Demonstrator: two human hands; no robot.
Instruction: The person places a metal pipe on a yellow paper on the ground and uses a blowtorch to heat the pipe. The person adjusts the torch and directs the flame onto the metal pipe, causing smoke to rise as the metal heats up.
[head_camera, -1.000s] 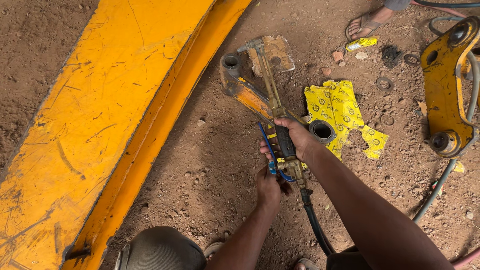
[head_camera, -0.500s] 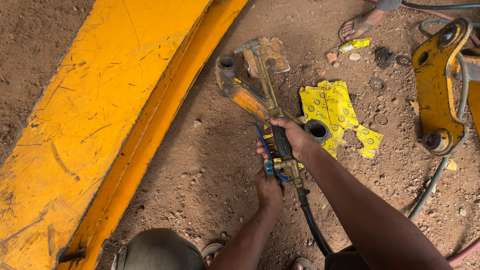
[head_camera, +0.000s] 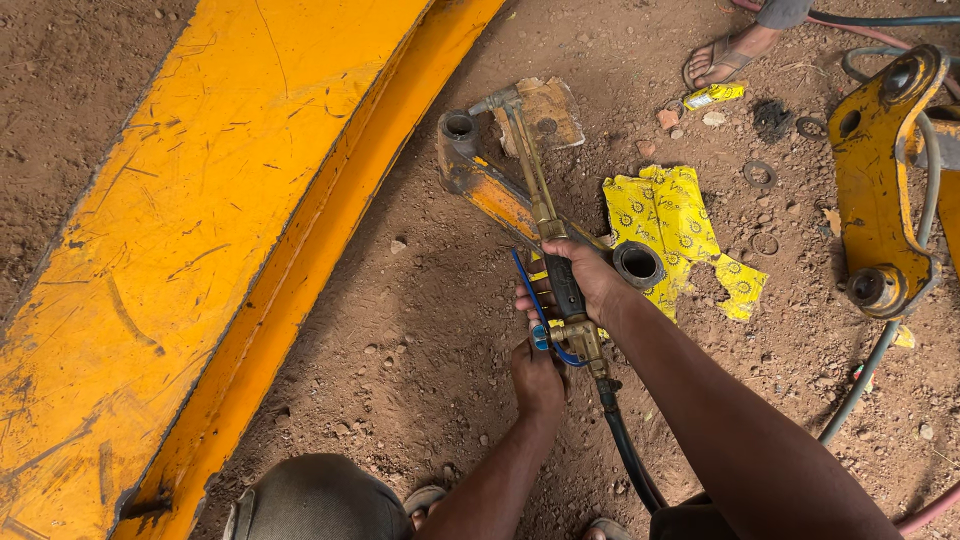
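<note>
A long brass cutting torch with twin thin tubes (head_camera: 535, 190) is held low over the dirt ground, its angled nozzle head pointing away above a worn yellow steel link with round end holes (head_camera: 480, 180). Its dark grip is enclosed by fingers, and a black hose (head_camera: 630, 460) trails back from its brass valve end.

A brass-coloured torch (head_camera: 548, 225) with a black grip is held in the right hand (head_camera: 590, 285), above the left hand (head_camera: 537, 378). Blue levers (head_camera: 532, 300) are seen between the hands. Right of them, a yellow cloth (head_camera: 672, 225) patterned with dark rings is spread. A scratched yellow beam (head_camera: 200, 220) is seen to their left, over reddish-brown dirt (head_camera: 420, 340).
</note>
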